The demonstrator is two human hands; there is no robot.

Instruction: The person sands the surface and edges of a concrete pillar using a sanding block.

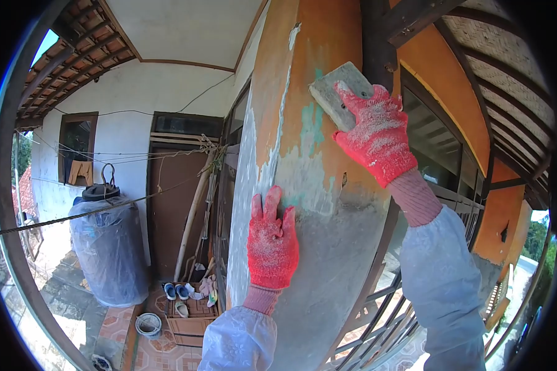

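My right hand, in a dusty red glove, grips a flat grey block against the upper part of the wall pillar. Orange paint, greenish patches and bare grey plaster show on the pillar, with a pale chipped line along its corner. My left hand, in a matching dusty glove, rests lower down against the pillar near that corner, its fingers pointing up and partly spread. Nothing shows in it.
At the left stands a plastic-wrapped barrel; a rope crosses in front. Shoes lie on a wooden cabinet beside a small bucket. A dark beam and barred windows adjoin the pillar on the right.
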